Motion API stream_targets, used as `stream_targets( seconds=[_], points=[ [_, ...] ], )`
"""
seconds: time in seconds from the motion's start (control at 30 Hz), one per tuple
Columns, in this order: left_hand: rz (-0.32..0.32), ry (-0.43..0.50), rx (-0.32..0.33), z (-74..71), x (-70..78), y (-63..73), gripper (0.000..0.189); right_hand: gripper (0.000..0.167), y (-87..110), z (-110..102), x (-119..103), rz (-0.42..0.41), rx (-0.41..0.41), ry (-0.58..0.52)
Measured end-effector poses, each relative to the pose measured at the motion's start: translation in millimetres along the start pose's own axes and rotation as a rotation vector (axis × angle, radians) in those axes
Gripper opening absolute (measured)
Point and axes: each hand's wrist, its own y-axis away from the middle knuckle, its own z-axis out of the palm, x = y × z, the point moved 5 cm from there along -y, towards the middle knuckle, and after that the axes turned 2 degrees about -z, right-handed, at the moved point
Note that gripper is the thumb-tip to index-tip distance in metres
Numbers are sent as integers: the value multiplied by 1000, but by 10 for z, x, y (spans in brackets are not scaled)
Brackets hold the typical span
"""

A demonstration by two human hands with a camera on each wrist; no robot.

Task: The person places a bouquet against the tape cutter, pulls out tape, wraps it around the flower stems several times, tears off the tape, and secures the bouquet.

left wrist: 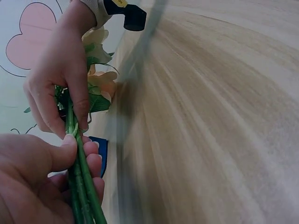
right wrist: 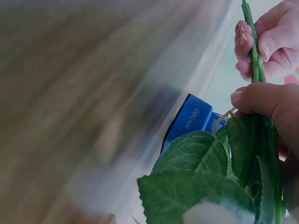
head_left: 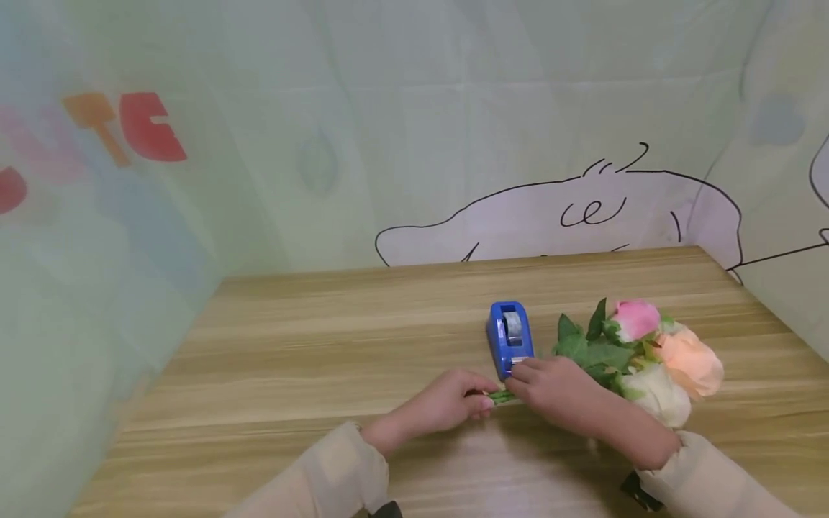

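Observation:
Three artificial roses, a pink rose (head_left: 636, 320), a peach rose (head_left: 691, 362) and a white rose (head_left: 660, 394), are gathered into one bouquet with heads to the right. My left hand (head_left: 448, 400) holds the bare green stems (left wrist: 84, 189) between thumb and curled fingers. Closer to the blooms, my right hand (head_left: 558, 392) pinches the same stems, just below the green leaves (right wrist: 196, 151). Only a short stretch of stem shows between the two hands. Right behind the right fingertips stands a blue tape dispenser (head_left: 500, 338) with a roll of clear tape.
The wood-grain table (head_left: 311, 338) reaches back to a printed cloth backdrop (head_left: 414, 129) with cartoon drawings, which also hangs at both sides. Dark camera mounts sit at both wrists, below the pale sleeves (head_left: 343, 467).

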Motion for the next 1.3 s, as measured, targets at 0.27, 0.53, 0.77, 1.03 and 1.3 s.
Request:
stream_targets(
  seconds=[0.27, 0.53, 0.77, 1.03, 1.3],
  points=[
    [39, -14, 6, 62, -2, -14, 12, 20, 63, 18, -25, 0, 40, -17],
    [31, -28, 51, 93, -60, -52, 9, 19, 103, 85, 5, 21, 30, -13],
    [53, -79, 80, 137, -51, -69, 8, 19, 135, 81, 20, 32, 3, -21],
    [35, -83, 69, 156, -72, -113, 8, 18, 136, 106, 59, 69, -74, -77],
    [48, -153, 84, 146, -36, -103, 9, 25, 149, 133, 68, 113, -175, -138]
  ],
)
